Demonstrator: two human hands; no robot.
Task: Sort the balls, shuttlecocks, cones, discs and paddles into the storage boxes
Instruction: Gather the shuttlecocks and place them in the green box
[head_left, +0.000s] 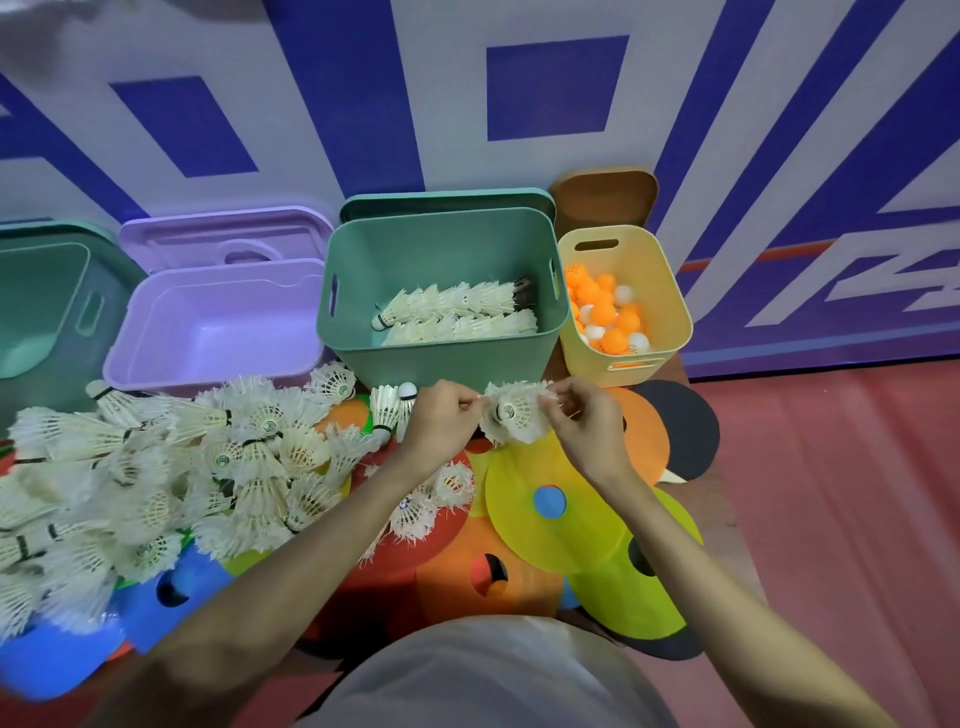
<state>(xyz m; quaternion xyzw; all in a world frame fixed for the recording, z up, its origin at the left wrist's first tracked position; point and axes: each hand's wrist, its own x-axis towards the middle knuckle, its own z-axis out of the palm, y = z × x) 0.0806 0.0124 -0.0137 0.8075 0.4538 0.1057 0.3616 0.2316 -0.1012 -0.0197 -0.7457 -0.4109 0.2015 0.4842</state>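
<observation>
**Both hands on a shuttlecock in front of the green box**

Your left hand and right hand meet over the middle of the scene, just near of the green storage box. Between them you hold a white feather shuttlecock: the left fingers pinch its feather edge on the left side, and the right fingers curl round the feathers on the right side. Its cork end faces you.

Inside the green storage box lie two nested rows of shuttlecocks, stacked end to end on the floor of the box. To its right stands the yellow box, holding orange and white table-tennis balls. To the left of the green one sits the purple box, its lid propped behind it, and a second green box shows at the far left edge.

A loose heap of shuttlecocks covers the near left. Under and beside it lie flat disc markers: a yellow disc under your right wrist, an orange disc near it, a blue disc at the near left. A dark paddle lies to the right, partly under an orange disc.
</observation>
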